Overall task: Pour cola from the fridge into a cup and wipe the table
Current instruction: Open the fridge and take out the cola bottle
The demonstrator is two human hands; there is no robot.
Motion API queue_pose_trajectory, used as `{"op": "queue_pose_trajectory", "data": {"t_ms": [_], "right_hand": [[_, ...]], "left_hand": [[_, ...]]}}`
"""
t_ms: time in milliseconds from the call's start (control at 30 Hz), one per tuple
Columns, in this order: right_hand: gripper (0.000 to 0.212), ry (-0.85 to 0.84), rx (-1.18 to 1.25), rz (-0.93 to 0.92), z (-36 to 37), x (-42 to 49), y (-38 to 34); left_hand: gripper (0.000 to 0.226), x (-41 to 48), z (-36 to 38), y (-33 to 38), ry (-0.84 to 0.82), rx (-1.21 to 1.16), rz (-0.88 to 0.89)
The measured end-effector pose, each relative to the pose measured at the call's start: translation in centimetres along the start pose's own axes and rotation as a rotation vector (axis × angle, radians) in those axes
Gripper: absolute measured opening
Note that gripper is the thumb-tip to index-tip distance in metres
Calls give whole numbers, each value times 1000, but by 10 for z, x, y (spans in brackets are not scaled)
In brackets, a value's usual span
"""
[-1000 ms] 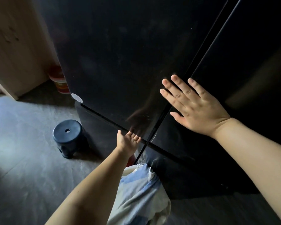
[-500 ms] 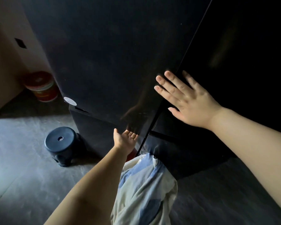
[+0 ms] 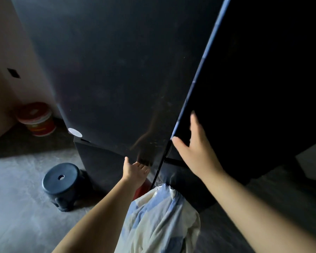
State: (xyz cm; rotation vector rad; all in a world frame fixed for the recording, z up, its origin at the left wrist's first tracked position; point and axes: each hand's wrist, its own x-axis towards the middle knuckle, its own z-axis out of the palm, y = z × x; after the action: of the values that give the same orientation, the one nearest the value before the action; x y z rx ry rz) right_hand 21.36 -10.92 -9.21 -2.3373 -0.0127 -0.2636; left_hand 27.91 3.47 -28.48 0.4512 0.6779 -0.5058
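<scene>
A tall black fridge fills the view, with a left door (image 3: pixel 117 79) and a right door (image 3: pixel 254 79). My right hand (image 3: pixel 193 148) grips the inner edge of the right door, thumb on the front face, fingers round the bluish edge; the hand is blurred. That door stands slightly ajar. My left hand (image 3: pixel 135 170) is lower, palm up, its fingertips touching the bottom edge of the left door near the centre seam. No cola, cup or table is in view.
A dark blue round stool (image 3: pixel 62 183) stands on the grey floor left of the fridge. A red and white bucket (image 3: pixel 36 119) sits by the wall behind it. A light blue and white garment (image 3: pixel 161 221) hangs below my arms.
My right hand slid from lying flat across the seam to gripping the right door's edge, and that door has swung out a little. My left hand stays at the left door's bottom edge.
</scene>
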Motion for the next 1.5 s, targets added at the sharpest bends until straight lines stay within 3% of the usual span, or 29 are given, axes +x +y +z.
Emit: {"op": "queue_pose_trajectory", "data": {"t_ms": [67, 167, 233, 300, 367, 400, 500, 600, 667, 700, 800, 900, 1033, 1200, 1300, 1400, 1500], "right_hand": [[79, -80, 134, 42, 17, -1, -4], [76, -30, 185, 59, 31, -1, -8], [77, -25, 255, 92, 33, 2, -7], [81, -46, 319, 122, 34, 5, -4], [83, -51, 350, 142, 34, 7, -2], [84, -54, 359, 150, 33, 7, -3], [86, -43, 364, 150, 34, 4, -8], [86, -16, 373, 148, 34, 2, -13], [85, -23, 373, 143, 34, 1, -15], [86, -22, 380, 144, 34, 1, -16], [83, -21, 436, 181, 33, -4, -22], [80, -18, 472, 204, 33, -8, -26], [79, -23, 454, 192, 31, -16, -28], [63, 69, 315, 122, 30, -32, -28], [57, 154, 214, -21, 28, -38, -34], [55, 200, 282, -190, 23, -44, -44], [50, 227, 292, -304, 21, -55, -54]], "left_hand": [[81, -3, -3, 4, 2, 91, -32], [71, -27, 1, 20, -9, 373, -69], [57, -54, 10, 36, 45, 741, -77], [41, -82, 20, 57, 136, 1304, 86], [24, -108, 34, 80, 191, 1917, 585], [26, -123, 44, 90, 190, 2100, 891], [49, -175, 95, 102, 22, 2237, 1760], [57, -206, 155, 98, -255, 2418, 2255], [58, -215, 190, 83, -252, 2726, 2355], [58, -217, 203, 75, -193, 2929, 2316], [59, -212, 216, 61, 29, 3436, 1983], [60, -208, 211, 65, 259, 3560, 2011], [61, -214, 201, 63, 331, 3579, 2007], [59, -227, 181, 62, 236, 3475, 2101], [55, -239, 162, 70, 129, 3370, 2228], [52, -256, 136, 80, 18, 3209, 2430], [47, -268, 105, 90, -39, 3110, 2517]]}}
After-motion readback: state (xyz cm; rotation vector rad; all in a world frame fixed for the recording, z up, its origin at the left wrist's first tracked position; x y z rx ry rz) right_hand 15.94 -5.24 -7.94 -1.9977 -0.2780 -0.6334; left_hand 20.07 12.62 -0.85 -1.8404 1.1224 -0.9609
